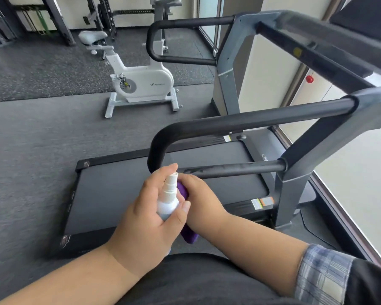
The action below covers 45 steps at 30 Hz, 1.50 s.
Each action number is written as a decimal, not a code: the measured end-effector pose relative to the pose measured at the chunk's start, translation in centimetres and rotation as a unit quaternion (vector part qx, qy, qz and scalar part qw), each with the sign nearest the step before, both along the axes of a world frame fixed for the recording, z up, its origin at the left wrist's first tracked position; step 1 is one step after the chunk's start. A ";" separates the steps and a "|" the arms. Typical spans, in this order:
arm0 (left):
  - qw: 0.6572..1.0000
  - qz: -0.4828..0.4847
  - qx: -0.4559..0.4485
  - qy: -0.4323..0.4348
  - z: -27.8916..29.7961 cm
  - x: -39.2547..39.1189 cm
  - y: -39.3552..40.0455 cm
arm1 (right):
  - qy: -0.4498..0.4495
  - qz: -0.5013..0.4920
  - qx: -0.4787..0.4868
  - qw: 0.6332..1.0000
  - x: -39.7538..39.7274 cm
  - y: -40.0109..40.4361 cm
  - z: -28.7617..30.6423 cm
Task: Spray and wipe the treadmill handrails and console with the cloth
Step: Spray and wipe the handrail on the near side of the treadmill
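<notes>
Left hand [145, 216] wrapped around white spray bottle [168, 199], right hand [198, 203] closed on purple cloth [188, 235] — both grips full.

Bottle nozzle points up and away, index finger over its top; cloth sits just right of the bottle, pressed at the lower end of the near black handrail [240, 122] — treadmill belt [123, 190] below both hands, console [350, 47] far up-right, blurred.

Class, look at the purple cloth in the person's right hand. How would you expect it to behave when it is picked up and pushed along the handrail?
The cloth is probably floppy: its loose end hangs below the right hand. It seems light, since the fingers alone hold it. Pushed along the handrail, it would likely fold and wrap rather than slide stiffly.
</notes>
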<state>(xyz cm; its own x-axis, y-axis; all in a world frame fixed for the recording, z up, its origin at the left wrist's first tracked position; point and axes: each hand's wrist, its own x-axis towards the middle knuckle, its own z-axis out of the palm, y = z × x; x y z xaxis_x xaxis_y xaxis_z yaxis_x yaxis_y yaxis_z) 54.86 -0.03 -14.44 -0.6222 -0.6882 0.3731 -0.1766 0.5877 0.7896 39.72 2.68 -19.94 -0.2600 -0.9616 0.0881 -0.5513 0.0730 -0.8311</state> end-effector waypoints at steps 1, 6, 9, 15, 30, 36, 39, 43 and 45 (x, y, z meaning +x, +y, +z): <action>1.000 0.003 0.004 0.001 -0.1 -0.4 0.1 | -0.070 -0.036 0.007 0.997 -0.6 0.4 0.0; 1.000 0.007 0.006 0.002 0.1 -3.5 1.1 | -0.354 -0.161 0.012 0.921 -5.0 2.5 0.1; 1.000 0.006 -0.003 -0.007 0.6 -6.0 1.7 | -0.455 -0.232 -0.014 0.860 -8.6 4.0 0.5; 0.999 0.013 0.002 -0.036 1.9 -11.3 3.5 | -0.453 -0.252 -0.073 0.852 -17.1 7.2 2.7; 0.984 0.143 0.048 -0.092 0.1 -17.2 7.7 | 0.179 -0.044 0.071 0.980 -29.2 5.3 -4.3; 0.974 0.175 0.071 -0.123 0.4 -16.9 9.0 | 0.356 -0.010 0.043 0.934 -28.2 5.8 -7.2; 0.971 0.187 0.075 -0.125 -0.1 -16.6 9.2 | 0.369 -0.015 0.029 0.929 -28.2 5.4 -7.5; 0.965 0.208 0.083 -0.135 -1.3 -16.4 9.2 | 0.377 -0.007 0.048 0.925 -28.1 5.1 -7.6; 0.963 0.213 0.087 -0.139 -1.8 -16.5 9.0 | 0.362 -0.001 0.036 0.931 -28.3 5.2 -7.6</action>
